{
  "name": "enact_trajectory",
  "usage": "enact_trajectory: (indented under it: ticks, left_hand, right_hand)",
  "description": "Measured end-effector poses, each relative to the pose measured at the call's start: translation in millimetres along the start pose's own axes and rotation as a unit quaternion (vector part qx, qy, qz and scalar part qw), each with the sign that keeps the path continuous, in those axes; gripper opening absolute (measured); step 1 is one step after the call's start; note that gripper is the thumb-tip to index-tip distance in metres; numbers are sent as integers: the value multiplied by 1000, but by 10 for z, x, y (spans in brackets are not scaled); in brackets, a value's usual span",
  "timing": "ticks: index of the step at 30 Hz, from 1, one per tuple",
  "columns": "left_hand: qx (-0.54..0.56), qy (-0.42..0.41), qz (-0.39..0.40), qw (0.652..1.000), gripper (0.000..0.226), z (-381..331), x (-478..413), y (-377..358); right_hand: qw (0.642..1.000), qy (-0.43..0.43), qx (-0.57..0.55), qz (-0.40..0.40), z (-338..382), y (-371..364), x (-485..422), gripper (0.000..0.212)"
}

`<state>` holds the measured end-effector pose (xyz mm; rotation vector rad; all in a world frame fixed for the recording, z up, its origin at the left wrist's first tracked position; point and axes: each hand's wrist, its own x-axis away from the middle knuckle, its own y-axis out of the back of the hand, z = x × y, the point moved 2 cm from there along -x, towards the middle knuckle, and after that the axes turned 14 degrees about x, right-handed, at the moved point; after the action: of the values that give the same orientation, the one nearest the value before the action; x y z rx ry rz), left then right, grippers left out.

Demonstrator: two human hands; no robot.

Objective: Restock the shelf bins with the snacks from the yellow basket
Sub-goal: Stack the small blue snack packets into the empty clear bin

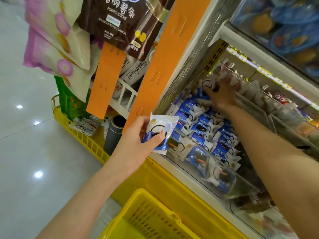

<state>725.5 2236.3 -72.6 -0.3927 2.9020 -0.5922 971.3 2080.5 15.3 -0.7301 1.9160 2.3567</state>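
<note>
1. Yellow plastic crate (81,137) far left on the floor, loaded with a grey tube (114,135) and odd packs. Not the one to empty, by the look of it.
2. Above it, hanging pink-and-cream snack bags (57,40) and a brown potato sticks bag (119,19), set among orange display strips (107,80). Untouched, no part in this.
3. Left hand (136,142) mid-frame, fingers and thumb clamped round one blue-and-white snack packet (160,133). Held up just outside the shelf's edge, waiting its turn.
4. Yellow basket (155,214) low in the centre, below that hand. Only rim and slotted wall showing, contents out of sight, so remaining stock impossible to count.
5. Clear shelf bin (230,195) next along, already packed in rows with matching blue-and-white packets (203,131). Close to full at the front, with some room perhaps at the back.
6. Right hand (222,95) stretched deep to the bin's rear, fingers down among the packets there. Blurred, so gripping or merely pushing: cannot tell.
7. Verdict on progress: well under way for this bin, with at least one packet yet to go in. Neighbouring bins to the right too blurred to judge.
</note>
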Motion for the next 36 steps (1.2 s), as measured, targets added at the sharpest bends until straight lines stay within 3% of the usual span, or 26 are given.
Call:
enact_trajectory:
  ticks: [2,4,7,9,13,15,17,19,21,23,26,30,36]
  left_hand:
    - [0,1,-1,1000,26,-6,2,-8]
    - [3,2,0,1000,25,-14,5,-24]
    - [7,-4,1,1000,28,-30,-2,-33]
    - [1,-12,2,1000,31,-39,-7,-33]
    - [-1,-20,10,1000,33,-42,-19,-32]
    - [-3,-26,13,1000,31,-43,-31,-30]
    - [-10,-29,15,999,30,-45,-42,-26]
    - [-11,-30,19,999,29,-43,-52,-22]
    - [-11,-28,22,999,30,-36,-59,-17]
    - [-10,-27,23,999,31,-29,-69,-14]
    - [-12,-30,25,999,32,-17,-88,-9]
    - [-9,-37,27,999,31,-13,-99,-2]
    - [0,-48,14,999,27,-35,-63,-30]
  right_hand:
    - [977,-113,-180,8,-43,-1,25,48]
    - [940,-182,-275,87,-153,-84,63,58]
    - [957,-170,-175,159,-243,-106,149,61]
    - [957,-137,-187,176,-205,-36,166,70]
    - [972,5,-49,230,-77,136,170,70]
    - [975,26,-16,218,-72,182,144,61]
    - [988,14,-11,156,-73,207,97,45]
    - [997,-32,-39,53,-112,172,20,39]
    - [989,-112,-100,-17,-171,77,-25,47]
    - [978,-165,-123,-13,-228,-91,-40,56]
    - [975,-185,-118,39,-284,-343,-34,44]
    - [974,-188,-123,16,-341,-395,-12,38]
    - [982,-185,-47,11,-115,-190,114,61]
